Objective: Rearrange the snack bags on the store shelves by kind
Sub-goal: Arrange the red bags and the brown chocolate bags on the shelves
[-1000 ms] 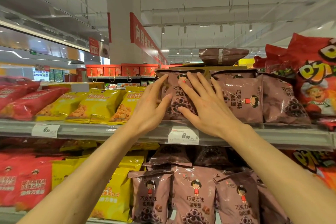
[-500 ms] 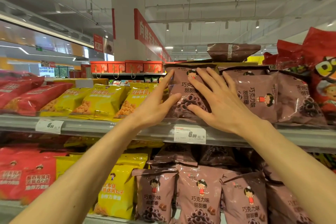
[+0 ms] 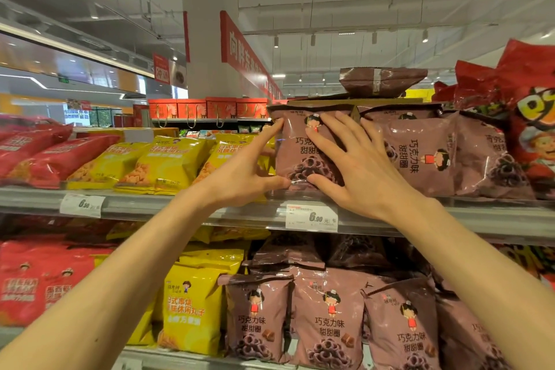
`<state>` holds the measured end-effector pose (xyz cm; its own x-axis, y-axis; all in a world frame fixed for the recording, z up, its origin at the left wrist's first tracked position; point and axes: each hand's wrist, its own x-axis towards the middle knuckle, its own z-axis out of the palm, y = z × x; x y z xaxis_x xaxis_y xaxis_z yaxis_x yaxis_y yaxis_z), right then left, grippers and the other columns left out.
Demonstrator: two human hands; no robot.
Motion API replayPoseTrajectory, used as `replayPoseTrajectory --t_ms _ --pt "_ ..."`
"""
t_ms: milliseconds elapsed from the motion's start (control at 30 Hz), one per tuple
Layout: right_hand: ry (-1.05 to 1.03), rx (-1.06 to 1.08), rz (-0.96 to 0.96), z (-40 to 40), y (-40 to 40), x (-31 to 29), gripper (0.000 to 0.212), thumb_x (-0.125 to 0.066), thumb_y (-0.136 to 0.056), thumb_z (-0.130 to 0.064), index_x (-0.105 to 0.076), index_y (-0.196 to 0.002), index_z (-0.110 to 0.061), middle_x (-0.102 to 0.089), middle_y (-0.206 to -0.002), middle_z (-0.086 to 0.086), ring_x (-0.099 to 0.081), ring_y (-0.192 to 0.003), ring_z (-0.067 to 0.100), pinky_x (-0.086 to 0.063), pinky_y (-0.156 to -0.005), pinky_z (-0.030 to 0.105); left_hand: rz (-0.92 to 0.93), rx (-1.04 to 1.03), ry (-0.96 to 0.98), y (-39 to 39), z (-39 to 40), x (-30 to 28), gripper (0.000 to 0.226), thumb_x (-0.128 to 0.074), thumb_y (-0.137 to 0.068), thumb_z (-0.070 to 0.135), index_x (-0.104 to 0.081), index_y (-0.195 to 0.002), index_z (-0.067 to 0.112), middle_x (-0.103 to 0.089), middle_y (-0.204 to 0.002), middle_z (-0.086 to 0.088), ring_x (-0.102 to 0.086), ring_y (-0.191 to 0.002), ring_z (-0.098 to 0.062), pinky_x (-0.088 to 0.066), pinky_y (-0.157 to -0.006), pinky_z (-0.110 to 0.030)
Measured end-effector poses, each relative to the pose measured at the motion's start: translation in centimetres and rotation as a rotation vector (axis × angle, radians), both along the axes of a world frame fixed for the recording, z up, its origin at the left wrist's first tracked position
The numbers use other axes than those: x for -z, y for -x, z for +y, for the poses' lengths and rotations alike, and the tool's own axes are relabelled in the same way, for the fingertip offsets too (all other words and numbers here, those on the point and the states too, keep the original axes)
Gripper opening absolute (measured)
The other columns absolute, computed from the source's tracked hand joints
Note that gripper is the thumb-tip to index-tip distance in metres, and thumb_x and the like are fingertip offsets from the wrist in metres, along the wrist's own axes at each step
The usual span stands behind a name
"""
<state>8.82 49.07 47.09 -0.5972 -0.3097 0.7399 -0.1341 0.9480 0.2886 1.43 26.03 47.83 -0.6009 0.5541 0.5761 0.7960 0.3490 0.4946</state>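
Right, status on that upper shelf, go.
Left hand and right hand flat, fingers spread, on the upright brown bag. Bag at left end of brown row, yellow bags alongside. Nothing in the way.
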Motion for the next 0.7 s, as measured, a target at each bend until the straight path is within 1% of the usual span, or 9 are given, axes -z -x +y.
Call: replayPoseTrajectory --t_ms 67,100,167,233,267,333,400,533,700 --pt "-0.007 0.016 -0.014 -0.1 -0.2 0.0 0.078 -0.039 -0.095 -0.064 -0.018 -0.162 -0.029 -0.009 -0.171 0.005 0.0 -0.158 0.025 0.001 -0.126 0.051 0.084 -0.044 -0.001 -0.4 0.1 0.7 0.095 -0.077 -0.092 0.034 -0.014 -0.162 0.048 -0.045 -0.148 0.002 -0.07 -0.088 -0.002 -0.062 -0.078 -0.025" --pt "-0.013 0.028 -0.018 -0.2 -0.3 0.0 0.078 -0.035 -0.096 -0.065 -0.015 -0.162 -0.031 -0.005 -0.171 0.004 0.005 -0.158 0.023 0.003 -0.126 0.051 0.185 -0.092 -0.024 -0.4 0.3 1.2 0.087 -0.072 -0.094 0.043 -0.017 -0.161 0.047 -0.036 -0.156 0.002 -0.066 -0.103 0.0 -0.06 -0.089 -0.029" --pt "0.001 0.056 -0.003 0.0 -0.6 0.0 0.076 -0.023 -0.098 -0.067 -0.005 -0.163 -0.031 0.004 -0.171 0.002 0.012 -0.157 0.021 0.006 -0.126 0.052 0.483 -0.204 -0.058 -0.2 0.8 1.7 0.07 -0.057 -0.1 0.052 -0.024 -0.162 0.041 -0.017 -0.169 0.003 -0.042 -0.142 -0.011 -0.043 -0.115 -0.037" --pt "0.038 0.121 0.03 0.4 -0.7 0.2 0.074 -0.013 -0.1 -0.065 0.002 -0.163 -0.027 0.011 -0.17 0.003 0.016 -0.156 0.021 0.007 -0.125 0.053 0.711 -0.257 0.007 0.6 1.6 1.8 0.063 -0.041 -0.107 0.05 -0.023 -0.164 0.032 -0.009 -0.174 -0.002 -0.017 -0.159 -0.019 -0.027 -0.125 -0.041" --pt "0.043 0.165 0.043 0.5 -0.6 0.4 0.074 -0.009 -0.101 -0.063 0.004 -0.163 -0.024 0.012 -0.17 0.004 0.016 -0.156 0.022 0.007 -0.125 0.054 0.747 -0.271 0.058 1.0 2.0 1.8 0.062 -0.034 -0.109 0.049 -0.018 -0.165 0.03 -0.007 -0.175 -0.003 -0.01 -0.161 -0.02 -0.024 -0.127 -0.043" --pt "0.032 0.229 0.066 0.6 -0.2 0.7 0.073 -0.006 -0.102 -0.062 0.004 -0.162 -0.022 0.01 -0.17 0.004 0.014 -0.157 0.024 0.007 -0.124 0.057 0.731 -0.319 0.125 1.7 2.7 2.3 0.062 -0.022 -0.11 0.048 -0.006 -0.166 0.028 0.002 -0.175 0.0 0.002 -0.162 -0.017 -0.018 -0.129 -0.043" --pt "0.026 0.255 0.085 0.3 0.3 1.0 0.072 -0.006 -0.103 -0.061 0.001 -0.163 -0.021 0.006 -0.17 0.005 0.01 -0.157 0.026 0.006 -0.124 0.058 0.738 -0.387 0.145 2.3 3.0 2.9 0.062 -0.016 -0.11 0.047 0.0 -0.166 0.026 0.008 -0.175 0.0 0.008 -0.161 -0.015 -0.013 -0.129 -0.04" --pt "0.02 0.264 0.087 0.2 0.5 1.3 0.071 -0.004 -0.103 -0.061 0.003 -0.162 -0.023 0.007 -0.17 0.004 0.01 -0.157 0.025 0.01 -0.124 0.056 0.746 -0.443 0.138 2.0 3.3 3.1 0.063 -0.013 -0.109 0.047 -0.003 -0.166 0.024 0.006 -0.174 -0.001 0.006 -0.161 -0.02 -0.014 -0.13 -0.046" --pt "0.047 0.246 0.033 0.0 0.0 1.1 0.072 -0.004 -0.101 -0.062 0.006 -0.162 -0.024 0.012 -0.17 0.003 0.017 -0.156 0.023 0.011 -0.124 0.054 0.657 -0.425 0.137 1.1 3.4 3.5 0.067 -0.01 -0.105 0.057 0.002 -0.165 0.03 0.011 -0.174 0.0 0.009 -0.161 -0.022 -0.015 -0.129 -0.048"
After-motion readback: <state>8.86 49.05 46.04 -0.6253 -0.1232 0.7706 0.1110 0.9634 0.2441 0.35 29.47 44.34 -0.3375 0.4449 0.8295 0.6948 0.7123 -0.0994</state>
